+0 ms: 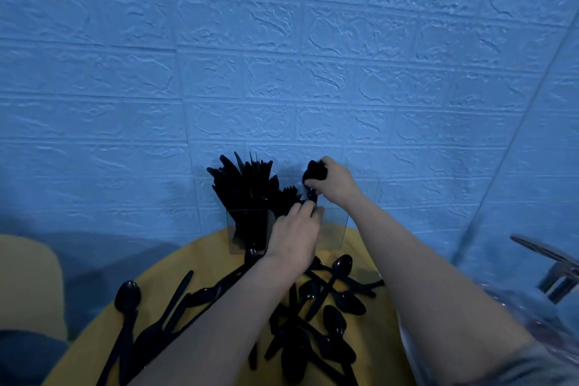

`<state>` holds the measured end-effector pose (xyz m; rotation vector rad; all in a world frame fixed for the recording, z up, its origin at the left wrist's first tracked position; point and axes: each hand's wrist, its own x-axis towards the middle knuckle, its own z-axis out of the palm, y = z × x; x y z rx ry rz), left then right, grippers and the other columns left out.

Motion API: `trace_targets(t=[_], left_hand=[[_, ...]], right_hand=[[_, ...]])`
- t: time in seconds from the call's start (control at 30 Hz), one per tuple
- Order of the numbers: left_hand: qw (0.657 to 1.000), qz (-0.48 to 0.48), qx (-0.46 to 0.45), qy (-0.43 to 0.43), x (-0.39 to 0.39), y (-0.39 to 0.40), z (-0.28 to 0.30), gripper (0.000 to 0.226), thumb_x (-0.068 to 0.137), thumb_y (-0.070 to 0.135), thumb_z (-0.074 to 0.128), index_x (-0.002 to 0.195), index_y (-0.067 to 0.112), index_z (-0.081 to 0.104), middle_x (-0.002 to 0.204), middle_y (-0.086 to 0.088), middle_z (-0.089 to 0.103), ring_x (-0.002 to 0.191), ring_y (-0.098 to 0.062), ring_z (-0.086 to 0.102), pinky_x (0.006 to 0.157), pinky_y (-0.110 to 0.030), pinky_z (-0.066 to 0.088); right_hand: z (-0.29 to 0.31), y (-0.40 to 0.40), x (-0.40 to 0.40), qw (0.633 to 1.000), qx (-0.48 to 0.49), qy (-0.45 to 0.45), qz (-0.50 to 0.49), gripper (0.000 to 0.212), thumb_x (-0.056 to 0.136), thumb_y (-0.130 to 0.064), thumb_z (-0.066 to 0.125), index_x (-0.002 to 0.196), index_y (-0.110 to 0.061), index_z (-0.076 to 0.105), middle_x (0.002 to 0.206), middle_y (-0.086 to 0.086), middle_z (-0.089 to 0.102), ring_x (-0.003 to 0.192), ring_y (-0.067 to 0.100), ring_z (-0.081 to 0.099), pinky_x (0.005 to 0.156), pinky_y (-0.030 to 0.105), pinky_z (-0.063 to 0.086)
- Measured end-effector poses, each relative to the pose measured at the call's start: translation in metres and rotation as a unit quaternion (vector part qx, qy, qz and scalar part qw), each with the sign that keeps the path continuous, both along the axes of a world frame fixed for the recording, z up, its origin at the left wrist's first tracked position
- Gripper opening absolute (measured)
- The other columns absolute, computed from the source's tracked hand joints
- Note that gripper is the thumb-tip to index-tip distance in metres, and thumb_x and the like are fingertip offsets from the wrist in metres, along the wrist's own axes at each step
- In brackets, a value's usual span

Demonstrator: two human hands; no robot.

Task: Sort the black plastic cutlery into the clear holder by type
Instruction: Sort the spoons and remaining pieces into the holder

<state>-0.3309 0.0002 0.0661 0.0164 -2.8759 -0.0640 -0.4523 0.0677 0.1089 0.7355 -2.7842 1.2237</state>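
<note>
The clear holder [336, 229] stands at the far edge of the round yellow table [216, 263], against the blue wall. Its left compartment is packed with black knives [242, 185]; black forks [286, 197] show in the middle one. My right hand [333, 182] grips a bunch of black spoons [313, 172] above the right compartment, bowls up. My left hand [296, 235] reaches to the holder's middle, its fingertips touching the lower end of that bunch. Loose spoons [340, 266] and other black cutlery lie scattered on the table below my arms.
A beige chair back [28, 279] stands at the left of the table. At the right edge are a metal chair frame [557, 273] and some clear plastic wrap [532, 323]. A single spoon [127, 294] lies at the table's left.
</note>
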Motion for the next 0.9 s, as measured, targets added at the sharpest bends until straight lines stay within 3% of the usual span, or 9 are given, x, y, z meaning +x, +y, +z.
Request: trace_targets(t=[0.13,0.2,0.27,0.33,0.43,0.53,0.63,0.8,0.9], left_hand=[[0.999,-0.007,0.054,0.000,0.000,-0.003,-0.002,0.067,0.088,0.002,0.052,0.148,0.015,0.024,0.144,-0.001,0.029,0.126,-0.021,0.033,0.092,-0.035,0.045],[0.996,-0.015,0.089,-0.004,0.002,-0.004,-0.004,0.065,0.091,0.002,0.048,0.149,0.016,0.022,0.150,0.002,0.024,0.132,-0.019,0.030,0.098,-0.036,0.043],[0.992,-0.025,0.125,-0.010,0.008,-0.004,-0.005,0.062,0.094,0.002,0.043,0.150,0.017,0.020,0.156,0.003,0.017,0.139,-0.018,0.024,0.106,-0.035,0.038],[0.988,-0.024,0.153,-0.012,0.017,-0.004,-0.008,0.061,0.095,0.002,0.040,0.150,0.018,0.021,0.157,0.005,0.015,0.141,-0.016,0.022,0.109,-0.032,0.035],[0.979,-0.006,0.205,0.001,0.036,-0.004,-0.012,0.053,0.097,0.005,0.038,0.147,0.021,0.031,0.153,0.009,0.024,0.137,-0.014,0.029,0.106,-0.031,0.037],[0.964,0.004,0.265,0.000,0.058,-0.005,-0.018,0.045,0.098,0.008,0.038,0.141,0.021,0.041,0.145,0.008,0.035,0.128,-0.012,0.039,0.103,-0.028,0.039],[0.950,0.018,0.311,-0.011,0.079,-0.007,-0.026,0.042,0.098,0.010,0.039,0.137,0.023,0.045,0.140,0.006,0.039,0.122,-0.011,0.044,0.097,-0.022,0.040],[0.930,0.044,0.365,-0.017,0.107,-0.011,-0.036,0.037,0.098,0.009,0.042,0.131,0.025,0.050,0.136,0.004,0.043,0.115,-0.009,0.047,0.090,-0.018,0.042],[0.922,0.051,0.385,-0.010,0.119,-0.012,-0.040,0.037,0.097,0.007,0.044,0.128,0.025,0.052,0.131,0.003,0.045,0.116,-0.008,0.045,0.088,-0.015,0.036]], right_hand=[[0.002,0.015,0.007,0.996,0.057,-0.044,0.054,0.070,0.081,-0.031,0.074,0.140,-0.018,0.037,0.137,0.012,0.048,0.122,0.026,0.049,0.092,0.035,0.047],[0.005,0.030,0.015,0.997,0.047,-0.036,0.043,0.071,0.082,-0.034,0.072,0.142,-0.020,0.036,0.139,0.009,0.046,0.124,0.025,0.046,0.092,0.033,0.045],[0.006,0.045,0.028,1.000,0.007,0.011,0.006,0.055,0.085,-0.033,0.069,0.132,-0.018,0.046,0.129,0.005,0.054,0.113,0.020,0.050,0.083,0.027,0.041],[0.002,0.060,0.040,0.997,-0.020,0.065,-0.034,0.030,0.087,-0.029,0.067,0.109,-0.012,0.058,0.108,0.005,0.063,0.092,0.016,0.054,0.069,0.025,0.037],[-0.013,0.076,0.056,0.996,0.071,0.025,-0.049,0.017,0.089,-0.028,0.064,0.090,-0.010,0.064,0.090,0.006,0.063,0.083,0.019,0.057,0.064,0.027,0.042],[-0.038,0.082,0.065,0.975,0.218,-0.013,-0.030,0.026,0.092,-0.029,0.060,0.100,-0.006,0.068,0.101,0.012,0.067,0.095,0.026,0.061,0.075,0.031,0.046],[-0.055,0.081,0.074,0.959,0.277,-0.047,-0.037,0.034,0.094,-0.034,0.056,0.104,-0.003,0.066,0.103,0.013,0.067,0.090,0.025,0.060,0.069,0.029,0.043],[-0.065,0.078,0.081,0.967,0.229,-0.076,-0.078,0.026,0.092,-0.029,0.061,0.105,-0.006,0.063,0.110,0.012,0.065,0.100,0.026,0.059,0.078,0.032,0.047],[-0.067,0.074,0.088,0.972,0.196,-0.097,-0.080,0.039,0.089,-0.039,0.063,0.114,-0.010,0.057,0.114,0.011,0.061,0.106,0.026,0.057,0.080,0.033,0.045]])
